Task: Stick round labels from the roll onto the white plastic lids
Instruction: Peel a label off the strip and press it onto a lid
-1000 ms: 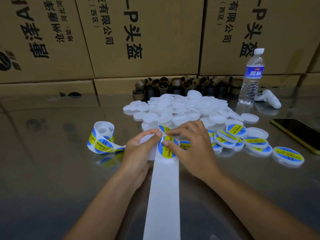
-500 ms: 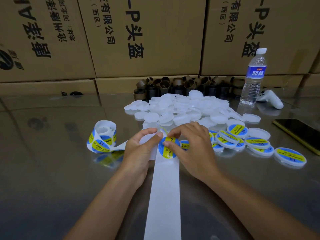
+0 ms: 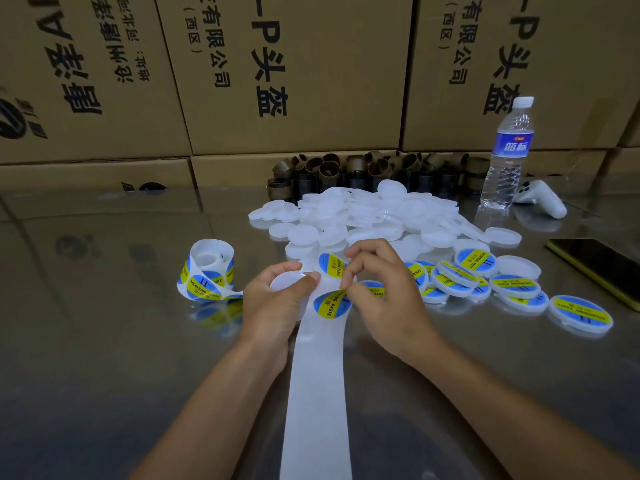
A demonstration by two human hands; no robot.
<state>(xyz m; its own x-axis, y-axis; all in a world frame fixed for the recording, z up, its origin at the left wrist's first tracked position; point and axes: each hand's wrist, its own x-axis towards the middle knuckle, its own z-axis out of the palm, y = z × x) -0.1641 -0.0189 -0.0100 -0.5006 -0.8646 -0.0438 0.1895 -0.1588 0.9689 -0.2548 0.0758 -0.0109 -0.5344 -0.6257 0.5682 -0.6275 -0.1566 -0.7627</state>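
— What is at the left of the frame?
— A shiny table (image 3: 104, 341) with brown cardboard boxes (image 3: 294, 64) stacked behind it, printed in black characters. Left of centre the label roll (image 3: 207, 271) stands on the table, loosely wound, with blue-and-yellow round labels on its outside. Its tail runs right toward the hands.

— And the left hand?
— The left hand (image 3: 273, 306) is just right of the roll, at the middle of the frame. Its fingers curl round a plain white lid (image 3: 287, 282), and the thumb tip lies at the edge of the backing strip (image 3: 317, 393). That white strip runs from between the hands down to the bottom edge.

— Where is the label itself?
— One label (image 3: 330, 303) is at the top of the strip, between the two hands, with its right edge lifted off the backing. The right hand (image 3: 384, 299) pinches that edge between thumb and forefinger. The other fingers are bent above it.

— What is behind the hands?
— A pile of white lids (image 3: 363, 216), with a row of brown cardboard cores (image 3: 363, 168) behind it against the boxes.

— And to the right?
— Labelled lids (image 3: 512, 285) lie overlapping, right of the right hand. A water bottle (image 3: 507, 150) stands upright at the upper right with a white controller (image 3: 542, 200) beside it. A dark phone (image 3: 602, 265) in a yellow case lies at the right edge.
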